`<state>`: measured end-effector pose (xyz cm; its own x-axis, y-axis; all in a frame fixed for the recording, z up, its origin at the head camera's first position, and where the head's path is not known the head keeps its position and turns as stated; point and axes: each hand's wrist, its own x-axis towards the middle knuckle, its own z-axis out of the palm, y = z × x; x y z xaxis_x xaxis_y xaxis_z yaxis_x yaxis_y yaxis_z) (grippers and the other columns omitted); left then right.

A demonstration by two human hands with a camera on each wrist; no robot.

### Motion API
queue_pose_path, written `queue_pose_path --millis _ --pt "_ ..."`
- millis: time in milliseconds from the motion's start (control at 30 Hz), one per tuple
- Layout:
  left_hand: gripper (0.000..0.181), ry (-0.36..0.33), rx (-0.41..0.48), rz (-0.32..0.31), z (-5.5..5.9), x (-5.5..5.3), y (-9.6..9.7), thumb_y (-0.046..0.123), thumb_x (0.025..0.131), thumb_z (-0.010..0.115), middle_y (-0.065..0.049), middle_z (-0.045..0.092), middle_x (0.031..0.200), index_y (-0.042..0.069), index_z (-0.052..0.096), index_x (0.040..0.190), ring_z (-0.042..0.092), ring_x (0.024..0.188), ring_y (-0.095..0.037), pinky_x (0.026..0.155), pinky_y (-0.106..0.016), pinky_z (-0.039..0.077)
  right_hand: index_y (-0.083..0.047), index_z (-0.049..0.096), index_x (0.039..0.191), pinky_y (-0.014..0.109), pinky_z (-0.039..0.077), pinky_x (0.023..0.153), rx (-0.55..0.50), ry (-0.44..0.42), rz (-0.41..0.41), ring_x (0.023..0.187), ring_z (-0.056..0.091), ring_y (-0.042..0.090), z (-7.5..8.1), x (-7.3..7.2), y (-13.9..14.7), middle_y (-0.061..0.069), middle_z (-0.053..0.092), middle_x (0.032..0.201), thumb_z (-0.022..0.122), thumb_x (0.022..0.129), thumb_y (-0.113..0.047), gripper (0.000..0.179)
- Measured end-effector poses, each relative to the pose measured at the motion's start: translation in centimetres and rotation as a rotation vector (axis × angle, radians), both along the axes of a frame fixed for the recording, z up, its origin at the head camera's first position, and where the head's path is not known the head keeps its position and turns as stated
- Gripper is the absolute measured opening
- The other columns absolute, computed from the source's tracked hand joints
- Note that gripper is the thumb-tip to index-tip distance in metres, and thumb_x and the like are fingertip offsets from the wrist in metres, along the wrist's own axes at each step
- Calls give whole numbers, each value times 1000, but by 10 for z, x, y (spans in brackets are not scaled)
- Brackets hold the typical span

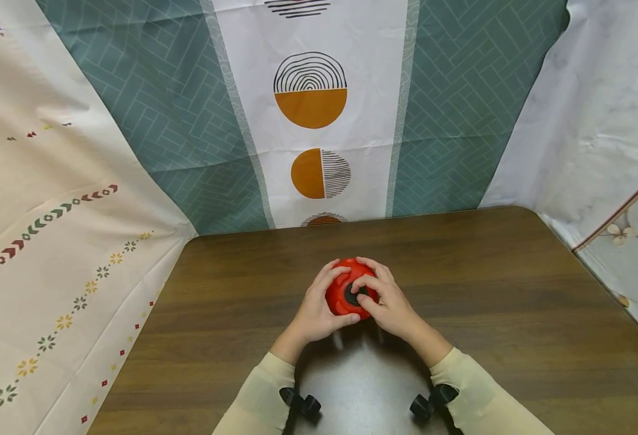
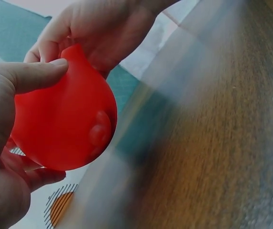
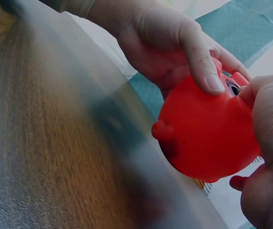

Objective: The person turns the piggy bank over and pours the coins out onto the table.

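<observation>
A round red piggy bank (image 1: pixel 336 297) is held above the table, with short rounded bumps on its shell. A black plug (image 1: pixel 350 295) sits in the middle of the side facing up. My left hand (image 1: pixel 318 305) grips the body from the left, thumb along the near side and fingers round the far side. My right hand (image 1: pixel 392 305) has its thumb and index finger pinched at the plug, its other fingers on the right of the shell. In the right wrist view the plug (image 3: pixel 232 88) is partly hidden by fingers.
The brown wooden table (image 1: pixel 232 290) lies below the hands, with a bright glare at its near edge. A patterned cloth (image 1: pixel 319 36) hangs behind it. Light cloths hang at the left (image 1: pixel 52 241) and right (image 1: pixel 596 121). Each sleeve carries a black wrist mount.
</observation>
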<state>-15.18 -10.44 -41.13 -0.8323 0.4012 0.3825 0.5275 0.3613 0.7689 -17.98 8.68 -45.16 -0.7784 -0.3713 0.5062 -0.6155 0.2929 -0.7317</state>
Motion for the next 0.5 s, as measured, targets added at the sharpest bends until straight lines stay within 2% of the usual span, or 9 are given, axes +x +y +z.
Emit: queue_pose_path --millis 167,400,500 --pt "70 1 -2 4 -1 0 0 7 71 83 -24 30 149 4 48 132 38 130 -39 97 -47 47 -26 64 90 59 38 95 10 -13 24 133 29 28 0 -1 2 4 39 146 62 83 -1 26" --pt "78 11 -17 13 -39 -21 -7 21 69 87 -7 29 152 22 47 137 36 133 -29 96 -45 47 -26 66 93 59 40 96 54 -29 52 134 29 29 0 -4 6 4 37 147 65 86 -5 22" --pt "77 15 -32 13 -40 -22 -8 25 70 87 -3 30 151 26 47 136 37 132 -26 96 -42 48 -26 66 94 57 42 95 73 -33 61 133 30 29 1 -4 8 4 37 147 66 86 -7 21"
